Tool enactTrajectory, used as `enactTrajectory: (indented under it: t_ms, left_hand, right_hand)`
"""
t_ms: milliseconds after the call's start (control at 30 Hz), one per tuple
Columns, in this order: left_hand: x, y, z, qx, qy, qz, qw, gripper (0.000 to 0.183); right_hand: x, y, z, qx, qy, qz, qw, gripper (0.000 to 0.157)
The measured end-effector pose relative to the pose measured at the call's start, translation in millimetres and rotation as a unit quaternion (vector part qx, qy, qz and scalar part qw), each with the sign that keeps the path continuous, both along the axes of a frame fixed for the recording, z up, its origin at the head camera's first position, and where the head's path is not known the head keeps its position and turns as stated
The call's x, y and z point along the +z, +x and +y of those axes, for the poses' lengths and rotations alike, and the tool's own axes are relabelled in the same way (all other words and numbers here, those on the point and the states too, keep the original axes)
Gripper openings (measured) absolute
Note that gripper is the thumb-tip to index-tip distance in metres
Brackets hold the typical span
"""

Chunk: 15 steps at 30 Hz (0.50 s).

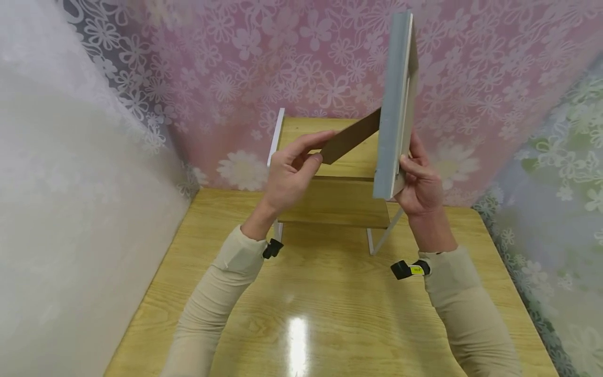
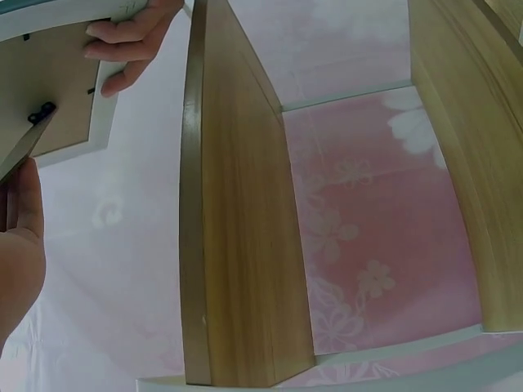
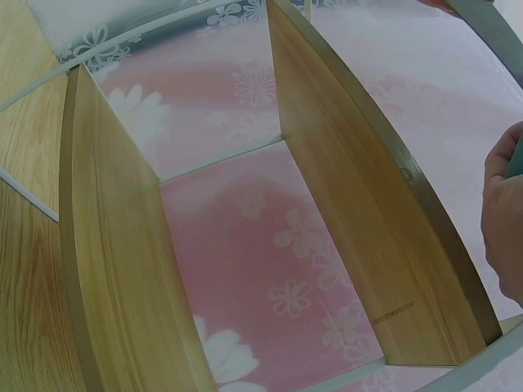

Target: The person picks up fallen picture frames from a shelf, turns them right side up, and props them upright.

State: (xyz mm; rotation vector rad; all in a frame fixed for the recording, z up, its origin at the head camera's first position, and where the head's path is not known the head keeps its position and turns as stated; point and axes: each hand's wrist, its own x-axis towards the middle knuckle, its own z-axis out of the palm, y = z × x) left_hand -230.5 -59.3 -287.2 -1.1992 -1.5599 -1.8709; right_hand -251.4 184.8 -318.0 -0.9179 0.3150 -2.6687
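A picture frame (image 1: 393, 104) with a pale blue-grey edge is held upright above a small shelf, seen nearly edge-on in the head view. My right hand (image 1: 422, 184) grips its lower right side, thumb toward me. From its back a brown easel leg (image 1: 354, 136) swings out to the left. My left hand (image 1: 291, 172) pinches the free end of that leg between thumb and fingers. In the left wrist view, the beige backing (image 2: 61, 73) shows a dark hinge (image 2: 41, 113) where the leg joins. The front of the frame is hidden.
The two-tier wooden shelf (image 1: 344, 201) with white metal legs (image 1: 370, 242) stands at the back of a wood-grain table (image 1: 325, 293). Behind it hangs a pink floral curtain (image 1: 245, 68). A white curtain (image 1: 85, 209) lines the left, a floral one (image 1: 565, 157) the right.
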Motion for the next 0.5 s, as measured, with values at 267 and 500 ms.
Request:
enactTrajectory:
  t_ms: [267,500]
  left_hand:
    - [-1.4,-1.7,-1.4,0.002,-0.002,-0.001,1.0000,0.031]
    - [-0.8,-0.4,-1.6,0.007,-0.005,0.002,1.0000,0.031]
  right_hand:
    - [-0.1,1.4,-1.1,-0.012,-0.005,-0.018,1.000,0.052]
    - [-0.9,1.2,-1.8,-0.007,-0.011,-0.015,1.000,0.054]
